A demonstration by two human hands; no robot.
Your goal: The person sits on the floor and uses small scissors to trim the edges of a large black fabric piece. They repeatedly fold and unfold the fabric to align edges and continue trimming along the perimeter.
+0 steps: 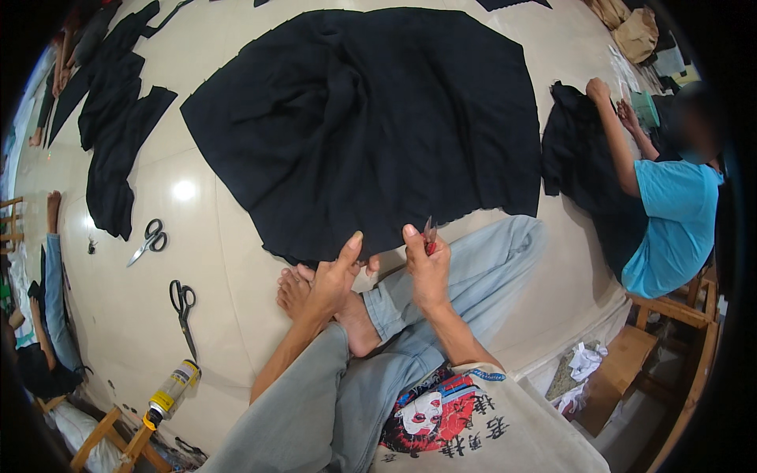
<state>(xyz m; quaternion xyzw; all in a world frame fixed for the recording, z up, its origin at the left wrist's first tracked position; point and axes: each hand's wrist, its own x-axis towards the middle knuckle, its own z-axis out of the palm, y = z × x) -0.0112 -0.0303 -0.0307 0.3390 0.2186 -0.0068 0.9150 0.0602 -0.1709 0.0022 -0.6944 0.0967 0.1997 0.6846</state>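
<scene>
A large piece of black cloth (pixel 410 126) lies spread over the floor in front of me, its near edge at my hands. My left hand (pixel 333 280) pinches that edge with the thumb on top, the other fingers mostly hidden. A short distance to the right, my right hand (pixel 428 276) grips the same edge under its thumb. Small thread snips (pixel 430 235) with red on the handle stick up from the right hand, blades pointing away from me. My bare foot (pixel 296 290) is beside the left hand, below the cloth.
Two pairs of black-handled scissors (pixel 154 236) (pixel 183 303) lie at left, near a yellow spray can (pixel 175 388). More black cloth (pixel 110 142) lies far left. At right, a person in a blue shirt (pixel 674 213) handles dark cloth (pixel 579 134) beside a wooden frame (pixel 694 378).
</scene>
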